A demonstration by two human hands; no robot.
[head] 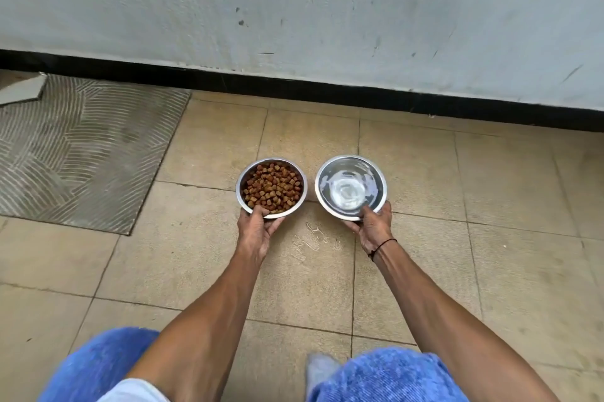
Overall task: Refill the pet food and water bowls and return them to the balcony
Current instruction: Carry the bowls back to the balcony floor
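Observation:
Two steel bowls are held side by side low over the tiled floor, near the wall. The food bowl (271, 187) on the left is full of brown kibble. My left hand (258, 226) grips its near rim, thumb over the edge. The water bowl (350, 190) on the right holds clear water. My right hand (371, 223) holds its near rim, thumb inside the edge, a black band on the wrist. I cannot tell whether the bowls rest on the floor or hang just above it.
A pale wall with a black skirting strip (327, 92) runs across behind the bowls. At the left, a patch of bare ridged mortar (75, 153) replaces missing tiles, with a loose tile piece (19, 89) at its corner. A few water drops (310, 238) lie between my hands.

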